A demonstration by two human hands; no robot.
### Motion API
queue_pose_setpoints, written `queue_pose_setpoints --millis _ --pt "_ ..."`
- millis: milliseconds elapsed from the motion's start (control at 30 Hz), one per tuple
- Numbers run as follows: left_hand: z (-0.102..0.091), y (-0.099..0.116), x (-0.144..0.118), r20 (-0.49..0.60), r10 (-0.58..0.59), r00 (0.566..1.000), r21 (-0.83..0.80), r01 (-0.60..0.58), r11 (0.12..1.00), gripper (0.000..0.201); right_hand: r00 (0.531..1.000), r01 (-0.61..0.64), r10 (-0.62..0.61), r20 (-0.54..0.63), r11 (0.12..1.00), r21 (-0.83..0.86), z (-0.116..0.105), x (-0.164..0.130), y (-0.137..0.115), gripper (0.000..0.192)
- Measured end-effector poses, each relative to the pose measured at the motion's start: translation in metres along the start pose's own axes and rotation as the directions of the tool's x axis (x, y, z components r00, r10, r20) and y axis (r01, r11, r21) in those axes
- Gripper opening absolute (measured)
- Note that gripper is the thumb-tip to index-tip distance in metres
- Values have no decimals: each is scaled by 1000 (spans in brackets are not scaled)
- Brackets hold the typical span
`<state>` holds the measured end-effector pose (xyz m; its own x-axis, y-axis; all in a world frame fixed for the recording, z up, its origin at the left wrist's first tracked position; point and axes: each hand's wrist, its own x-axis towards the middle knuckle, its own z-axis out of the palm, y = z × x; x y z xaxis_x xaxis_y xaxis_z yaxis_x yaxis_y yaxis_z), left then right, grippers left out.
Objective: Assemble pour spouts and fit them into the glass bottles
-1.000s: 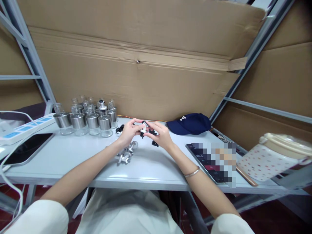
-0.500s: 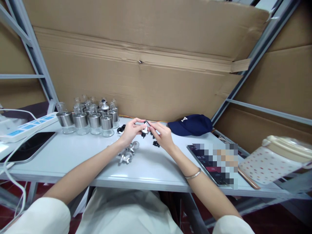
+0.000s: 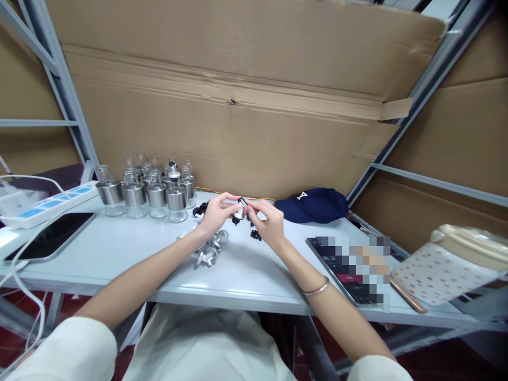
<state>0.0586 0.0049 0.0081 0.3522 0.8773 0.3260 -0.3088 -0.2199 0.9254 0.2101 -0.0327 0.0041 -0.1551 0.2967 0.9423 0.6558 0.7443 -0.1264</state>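
Head view: left hand (image 3: 214,213) and right hand (image 3: 268,222) pinch one small cap (image 3: 240,209) between their fingertips above the tabletop (image 3: 119,254), toward its back edge. Silver caps (image 3: 206,250) lie below; bottles (image 3: 153,190) stand back-left.

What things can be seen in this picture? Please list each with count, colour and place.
small part: one, silver and black, held between both hands
silver caps: small pile, table under left wrist
black pieces: several, table below right hand
glass bottles: about ten, clear with silver bands, back left
cap: one, navy, back right
tablet: one, dark, left
power strip: one, white and blue, far left
table: one, pale grey
left hand: pinching the part
right hand: pinching the part, bracelet on wrist
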Motion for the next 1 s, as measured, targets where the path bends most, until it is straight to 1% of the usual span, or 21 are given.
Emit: queue_pose_setpoints --millis 167,267,300,400,467,533,633,733,833,900,1000 --pt "0 -1 0 -17 -25 1000 -34 24 999 46 1000 17 -17 14 999 31 0 1 -1 18" --pt "-1 -1 0 -23 -24 999 -55 23 998 44 999 -1 -1 41 999 50 0 -1 0 21" --pt "-1 -1 0 -28 -21 999 -65 19 998 43 998 -11 8 64 999 51 0 -2 0 25" --pt "0 1 1 -53 -19 998 -89 14 996 45 989 -42 36 146 998 37 2 -4 2 46" --pt "0 1 1 -59 -26 998 -96 20 995 46 984 -55 49 172 998 30 4 -5 4 52" --pt "0 1 1 -51 -34 998 -103 29 994 46 984 -43 37 173 999 31 4 -6 7 49" --pt "0 -1 1 -42 -44 998 -102 40 994 44 985 10 -12 172 1000 17 3 -7 10 45" --pt "-1 -3 1 -55 -44 998 -90 39 995 41 982 43 -39 185 999 -18 1 -7 11 34" --pt "-1 -5 1 -72 -35 997 -65 30 997 37 984 -5 10 176 1000 -30 -1 -6 9 28" --pt "-1 -7 1 -77 -29 997 -46 25 999 35 984 -47 45 171 999 3 -1 -5 8 26" --pt "-1 -10 1 -73 -2 997 -48 -1 999 34 979 -71 57 194 995 70 1 -4 8 30"
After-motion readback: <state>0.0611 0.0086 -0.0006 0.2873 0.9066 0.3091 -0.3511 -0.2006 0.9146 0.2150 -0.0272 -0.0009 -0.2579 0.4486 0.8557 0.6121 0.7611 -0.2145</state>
